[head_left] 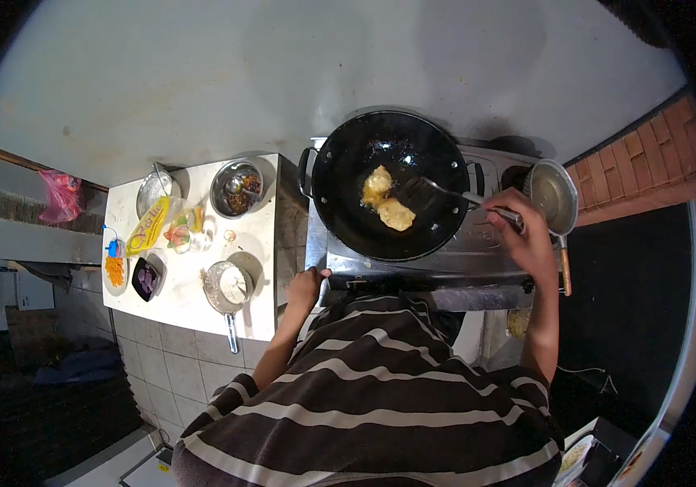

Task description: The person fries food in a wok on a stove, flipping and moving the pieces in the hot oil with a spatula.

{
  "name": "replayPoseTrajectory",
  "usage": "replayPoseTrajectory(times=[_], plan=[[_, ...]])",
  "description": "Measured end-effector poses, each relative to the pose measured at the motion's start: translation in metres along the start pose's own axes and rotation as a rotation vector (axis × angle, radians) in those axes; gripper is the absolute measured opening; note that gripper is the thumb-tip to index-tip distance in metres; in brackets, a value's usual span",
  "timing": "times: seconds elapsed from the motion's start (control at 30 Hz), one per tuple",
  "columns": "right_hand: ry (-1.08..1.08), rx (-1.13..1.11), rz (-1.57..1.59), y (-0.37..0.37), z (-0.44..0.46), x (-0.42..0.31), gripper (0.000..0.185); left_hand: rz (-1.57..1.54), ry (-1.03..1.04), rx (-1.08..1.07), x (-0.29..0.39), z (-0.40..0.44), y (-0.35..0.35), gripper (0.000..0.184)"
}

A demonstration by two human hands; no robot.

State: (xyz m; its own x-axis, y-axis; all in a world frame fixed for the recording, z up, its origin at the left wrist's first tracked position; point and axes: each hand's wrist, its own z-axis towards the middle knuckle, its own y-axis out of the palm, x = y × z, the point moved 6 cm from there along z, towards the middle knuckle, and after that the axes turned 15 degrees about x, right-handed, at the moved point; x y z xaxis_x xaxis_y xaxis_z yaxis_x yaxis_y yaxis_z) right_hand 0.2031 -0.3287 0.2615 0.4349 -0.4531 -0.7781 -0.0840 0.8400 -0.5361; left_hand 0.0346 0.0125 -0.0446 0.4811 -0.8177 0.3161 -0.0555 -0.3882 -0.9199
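Observation:
A black wok (340,219) with two side handles sits on the stove (437,272). Inside it, two pieces of golden fried batter (397,214) lie side by side in dark oil. My right hand (522,231) is closed around the handle of a spatula (453,193), whose dark slotted blade reaches into the wok just right of the food. At the stove's front left corner, my left hand (305,288) has its fingers curled against the edge; part of them is hidden.
Left stands a white table (194,304) with a steel bowl and spoon (237,188), a yellow packet (149,227), a small pan of white batter (226,288), a plate of orange strips (115,276) and a black bowl (147,278). A wooden-handled saucepan (553,199) is right of the wok.

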Motion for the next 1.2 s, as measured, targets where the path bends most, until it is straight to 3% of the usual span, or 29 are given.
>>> replayPoseTrajectory(times=[0.17,0.27,0.53,0.73,0.83,0.87,1.2], plan=[[0.05,0.244,-0.066,0.003,-0.001,0.001,0.012,-0.013,-0.017,-0.021,0.003,-0.001,-0.004,0.062],[-0.072,0.251,-0.074,0.019,-0.006,-0.017,0.012,0.002,-0.04,-0.037,0.003,-0.001,-0.004,0.062],[0.052,0.095,-0.047,0.061,-0.019,-0.014,0.013,0.0,-0.009,-0.012,0.004,-0.002,-0.006,0.063],[-0.003,0.238,-0.094,0.043,-0.009,-0.013,0.011,-0.001,0.01,0.008,0.006,-0.002,-0.009,0.063],[-0.131,0.302,-0.119,0.037,0.01,-0.015,0.01,0.011,0.024,0.002,0.005,-0.001,-0.005,0.064],[-0.065,0.254,-0.107,0.037,0.019,-0.01,0.009,0.026,0.034,0.002,0.003,0.0,-0.004,0.064],[-0.123,0.107,0.024,0.057,0.103,0.037,0.014,0.017,0.002,-0.019,0.004,-0.001,-0.006,0.065]])
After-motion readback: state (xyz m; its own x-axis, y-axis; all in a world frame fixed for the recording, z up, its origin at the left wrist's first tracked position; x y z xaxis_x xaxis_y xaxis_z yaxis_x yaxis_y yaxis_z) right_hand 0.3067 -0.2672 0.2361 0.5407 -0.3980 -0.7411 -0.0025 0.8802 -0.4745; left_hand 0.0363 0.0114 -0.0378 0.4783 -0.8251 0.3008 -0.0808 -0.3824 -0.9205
